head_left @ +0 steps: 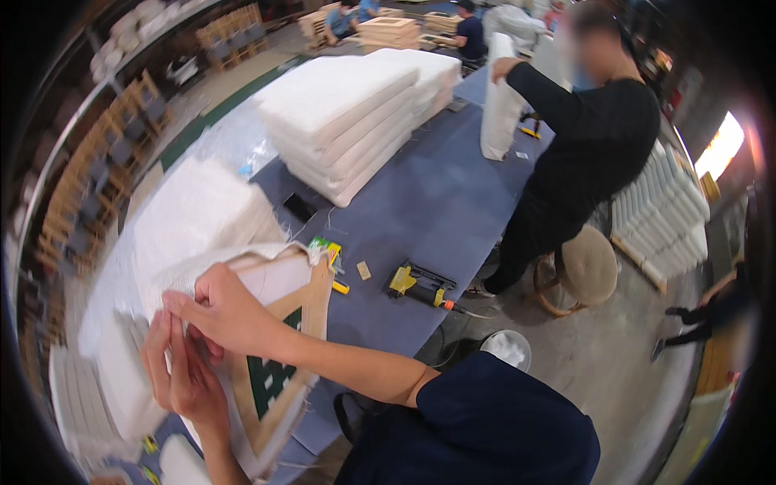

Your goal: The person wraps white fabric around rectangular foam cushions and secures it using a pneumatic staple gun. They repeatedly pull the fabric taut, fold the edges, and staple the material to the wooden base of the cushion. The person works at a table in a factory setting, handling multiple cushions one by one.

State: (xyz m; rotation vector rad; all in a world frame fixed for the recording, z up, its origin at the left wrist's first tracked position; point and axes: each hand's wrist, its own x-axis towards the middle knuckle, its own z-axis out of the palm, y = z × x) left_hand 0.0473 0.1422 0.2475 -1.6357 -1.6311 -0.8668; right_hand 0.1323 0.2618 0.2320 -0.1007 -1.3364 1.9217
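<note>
A seat panel lies before me, with a wooden frame [314, 311], green webbing [272, 376] in its middle and white fabric [271, 275] around its edge. Over the panel's left corner, my left hand [184, 376] and my right hand [230, 315] meet with fingers pinched together. They appear to grip the white cover fabric there, though the fingers hide most of it. My right forearm crosses above the panel. A black and yellow staple gun [420, 281] with an air hose rests on the blue-grey table [376, 218], right of the panel.
White cushions [347, 113] stand stacked at the table's far side, beside a black phone [299, 208]. A green and yellow box [325, 249] sits by the panel. Across the table a person in black [590, 121] handles an upright white cushion [501, 105]. A stool [586, 267] and bucket [509, 349] stand right.
</note>
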